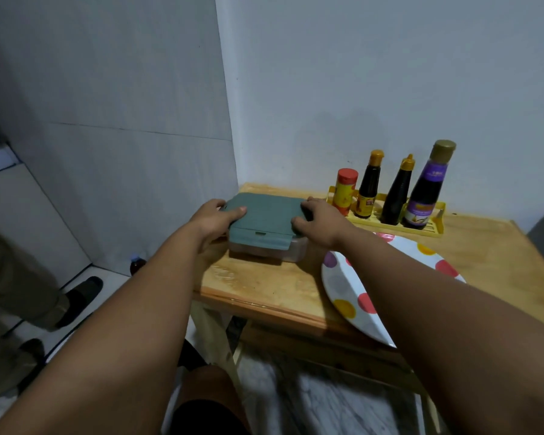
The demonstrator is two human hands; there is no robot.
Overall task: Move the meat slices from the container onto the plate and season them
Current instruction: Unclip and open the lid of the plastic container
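Note:
A clear plastic container (296, 250) with a grey-green lid (266, 216) sits closed at the back left of the wooden table (264, 284). My left hand (212, 219) grips the lid's left edge, thumb on top. On the lid's right edge rests my right hand (319, 219), fingers curled over it. The meat inside is hidden by the lid. A white plate with coloured dots (343, 287) lies to the right, partly under my right forearm. A red-capped seasoning jar (344, 191) stands behind my right hand.
Three dark sauce bottles (396, 193) stand with the jar in a yellow rack (434, 229) against the back wall. Another person's legs and dark slippers (82, 296) are on the floor at left. A small bottle (137, 263) stands on the floor by the wall.

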